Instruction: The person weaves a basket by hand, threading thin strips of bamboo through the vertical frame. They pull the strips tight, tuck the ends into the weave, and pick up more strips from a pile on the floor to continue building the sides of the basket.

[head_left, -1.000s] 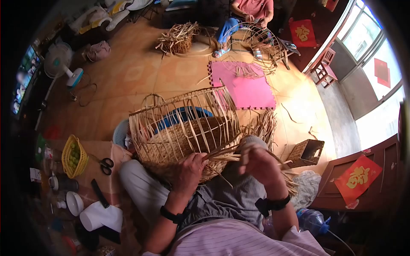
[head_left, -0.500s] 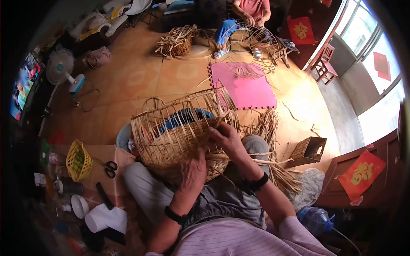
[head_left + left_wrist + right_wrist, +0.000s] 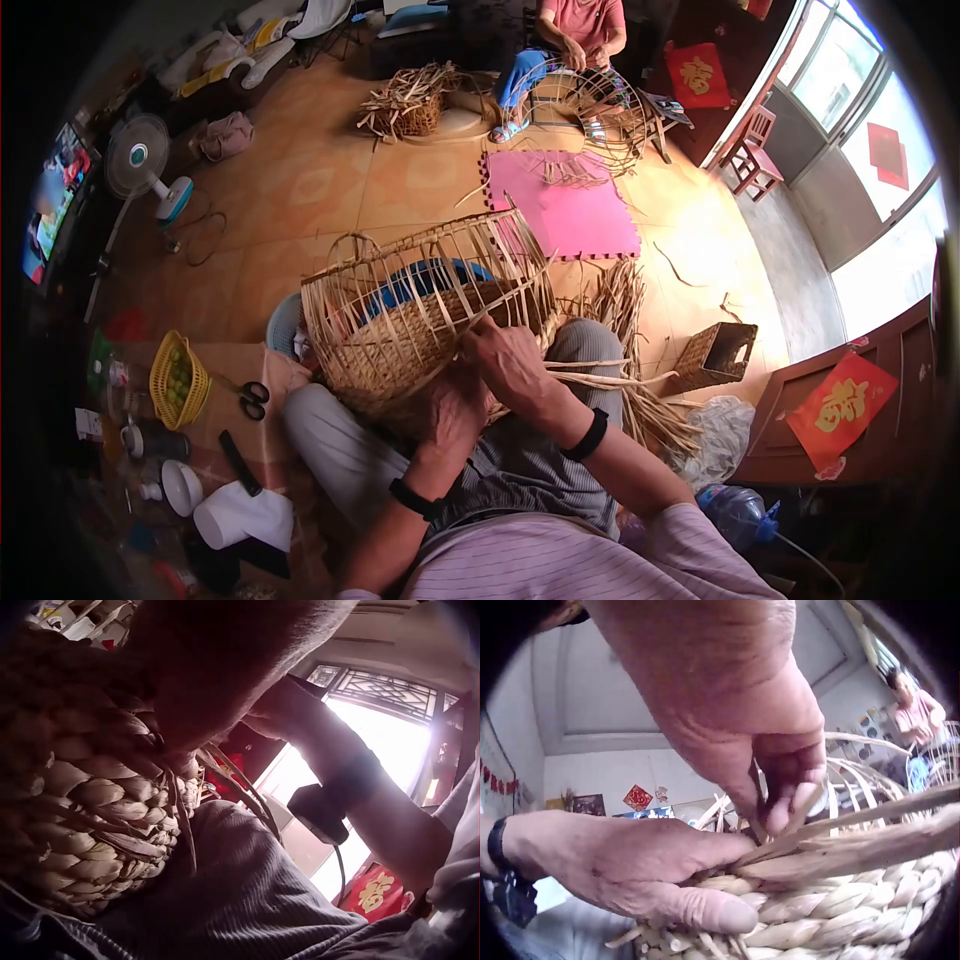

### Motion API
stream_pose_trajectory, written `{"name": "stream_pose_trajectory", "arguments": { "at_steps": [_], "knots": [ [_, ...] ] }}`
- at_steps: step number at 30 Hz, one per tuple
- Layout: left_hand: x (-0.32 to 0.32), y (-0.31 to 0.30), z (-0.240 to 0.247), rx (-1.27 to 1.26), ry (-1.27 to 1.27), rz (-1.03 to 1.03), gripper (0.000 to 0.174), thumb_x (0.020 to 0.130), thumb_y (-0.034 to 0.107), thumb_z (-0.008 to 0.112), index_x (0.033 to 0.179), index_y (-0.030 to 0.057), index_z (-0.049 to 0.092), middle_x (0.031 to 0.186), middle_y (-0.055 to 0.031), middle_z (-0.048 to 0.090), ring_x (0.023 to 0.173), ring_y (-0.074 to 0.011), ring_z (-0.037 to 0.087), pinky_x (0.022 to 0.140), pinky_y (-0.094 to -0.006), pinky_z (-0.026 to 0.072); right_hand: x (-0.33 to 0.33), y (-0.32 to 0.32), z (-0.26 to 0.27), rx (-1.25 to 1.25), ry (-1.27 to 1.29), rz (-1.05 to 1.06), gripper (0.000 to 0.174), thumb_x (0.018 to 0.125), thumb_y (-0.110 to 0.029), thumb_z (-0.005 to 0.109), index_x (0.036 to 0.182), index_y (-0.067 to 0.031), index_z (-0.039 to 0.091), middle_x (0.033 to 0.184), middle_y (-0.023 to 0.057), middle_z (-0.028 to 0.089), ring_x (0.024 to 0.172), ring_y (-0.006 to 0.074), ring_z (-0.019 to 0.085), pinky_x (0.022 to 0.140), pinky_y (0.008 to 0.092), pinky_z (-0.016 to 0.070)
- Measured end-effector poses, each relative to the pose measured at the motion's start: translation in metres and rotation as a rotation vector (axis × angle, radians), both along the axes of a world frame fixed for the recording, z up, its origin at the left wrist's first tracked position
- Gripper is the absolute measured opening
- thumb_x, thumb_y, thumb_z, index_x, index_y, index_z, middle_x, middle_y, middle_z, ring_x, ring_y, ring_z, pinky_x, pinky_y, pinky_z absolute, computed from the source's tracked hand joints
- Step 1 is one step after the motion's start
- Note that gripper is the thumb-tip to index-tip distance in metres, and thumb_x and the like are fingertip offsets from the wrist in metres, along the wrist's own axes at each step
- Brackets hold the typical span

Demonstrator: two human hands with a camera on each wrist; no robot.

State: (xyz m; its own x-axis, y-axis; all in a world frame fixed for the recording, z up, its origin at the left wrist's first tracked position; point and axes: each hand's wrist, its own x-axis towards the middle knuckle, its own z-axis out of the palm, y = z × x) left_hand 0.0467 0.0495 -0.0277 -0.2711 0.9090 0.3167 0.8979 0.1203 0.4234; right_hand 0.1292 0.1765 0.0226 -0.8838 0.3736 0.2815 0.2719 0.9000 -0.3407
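Note:
A half-woven basket (image 3: 400, 350) lies tilted across the person's lap, its lower wall closely braided and its upper stakes bare. My left hand (image 3: 455, 405) grips the top of the braided wall; in the right wrist view its thumb (image 3: 727, 915) lies along the outside of the braid. Just above and to the right, my right hand (image 3: 507, 368) pinches a flat plant-fibre strip (image 3: 870, 851) between thumb and fingers at the weaving edge. Both hands are close together there. In the left wrist view, the braided wall (image 3: 97, 817) fills the left side, with loose strip ends hanging from it.
A blue thing (image 3: 425, 280) shows inside the basket. Loose strips (image 3: 650, 400) lie by the right knee. Scissors (image 3: 254, 398) and a yellow basket of green fruit (image 3: 180, 380) stand at left. Ahead are a pink mat (image 3: 565, 205) and another person (image 3: 585, 40) with a basket frame.
My right hand has come from the right, reached up over the stakes, then dropped back beside my left hand at the braided edge. The left hand has stayed at the basket wall.

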Motion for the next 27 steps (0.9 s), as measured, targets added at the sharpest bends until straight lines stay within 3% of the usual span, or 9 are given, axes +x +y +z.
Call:
{"name": "stream_pose_trajectory", "arguments": {
  "at_steps": [9,10,12,15,19,20,21,23,27],
  "knots": [
    [-0.005,-0.002,0.016,-0.020,-0.022,-0.043,0.039,0.083,0.026,0.083,0.110,0.0022,0.069,0.104,-0.0192,0.069,0.102,-0.0402,0.065,0.094,-0.0534,0.0489,0.007,0.001,0.006,-0.090,0.013,-0.038,0.012,0.094,-0.012,0.061,0.104,-0.0050,0.059,0.100,0.0167,0.065,0.079,0.0422,0.069,0.063,0.0519,0.0511],
    [-0.005,-0.002,0.017,-0.048,-0.024,-0.034,0.040,0.083,0.026,0.083,0.112,0.0027,0.070,0.106,-0.0189,0.069,0.104,-0.0400,0.065,0.095,-0.0534,0.0488,0.009,-0.001,0.004,-0.094,0.026,-0.052,0.012,0.097,-0.014,0.059,0.104,-0.0048,0.056,0.094,0.0163,0.064,0.078,0.0423,0.068,0.063,0.0513,0.0516],
    [-0.004,-0.004,0.020,-0.105,-0.028,-0.015,0.041,0.084,0.026,0.082,0.116,0.0037,0.070,0.111,-0.0182,0.069,0.106,-0.0396,0.065,0.095,-0.0535,0.0486,0.013,-0.004,0.010,-0.210,0.031,-0.076,0.016,0.097,-0.013,0.061,0.110,-0.0042,0.057,0.095,0.0173,0.066,0.081,0.0417,0.071,0.065,0.0497,0.0539],
    [-0.006,-0.006,0.025,0.128,0.007,-0.076,0.048,0.086,0.026,0.082,0.126,0.0037,0.068,0.116,-0.0191,0.067,0.107,-0.0394,0.065,0.096,-0.0529,0.0486,0.023,-0.008,0.013,-0.370,0.139,-0.084,0.024,0.097,-0.014,0.065,0.117,-0.0042,0.056,0.101,0.0220,0.070,0.086,0.0427,0.073,0.068,0.0484,0.0572],
    [-0.003,-0.011,0.031,-0.030,0.062,-0.019,0.057,0.084,0.027,0.084,0.133,0.0061,0.064,0.110,-0.0169,0.064,0.102,-0.0373,0.064,0.094,-0.0494,0.0495,0.038,-0.009,0.003,-0.584,0.106,-0.298,0.035,0.098,-0.015,0.071,0.127,-0.0031,0.055,0.104,0.0253,0.073,0.088,0.0400,0.076,0.072,0.0460,0.0598],
    [-0.002,-0.010,0.032,-0.043,0.064,-0.011,0.058,0.084,0.027,0.085,0.133,0.0069,0.063,0.107,-0.0159,0.063,0.101,-0.0367,0.063,0.094,-0.0486,0.0496,0.044,-0.011,0.019,-0.638,0.138,-0.328,0.041,0.096,-0.012,0.078,0.128,0.0003,0.055,0.102,0.0215,0.075,0.086,0.0325,0.078,0.072,0.0419,0.0610],
    [-0.002,-0.011,0.033,-0.058,0.065,-0.001,0.058,0.083,0.027,0.086,0.133,0.0076,0.063,0.103,-0.0150,0.062,0.100,-0.0361,0.063,0.093,-0.0478,0.0497,0.055,0.000,-0.028,-1.048,0.423,-0.287,0.034,0.094,-0.005,0.080,0.121,0.0012,0.059,0.102,0.0151,0.077,0.092,0.0252,0.078,0.071,0.0369,0.0627],
    [-0.005,-0.010,0.029,-0.033,0.063,-0.027,0.057,0.081,0.027,0.087,0.129,0.0082,0.063,0.100,-0.0138,0.060,0.098,-0.0350,0.063,0.092,-0.0468,0.0498,0.071,0.005,-0.015,-1.637,0.653,-0.403,0.029,0.094,-0.001,0.080,0.117,0.0004,0.063,0.103,0.0095,0.076,0.094,0.0201,0.077,0.072,0.0314,0.0629],
    [-0.003,-0.010,0.033,-0.028,0.042,-0.021,0.050,0.080,0.022,0.087,0.122,0.0087,0.063,0.099,-0.0126,0.060,0.098,-0.0343,0.063,0.091,-0.0469,0.0497,0.089,-0.004,-0.031,-1.695,0.475,-0.320,0.024,0.099,-0.013,0.078,0.116,-0.0037,0.065,0.100,0.0034,0.074,0.088,0.0104,0.071,0.073,0.0269,0.0591]
  ]
}}
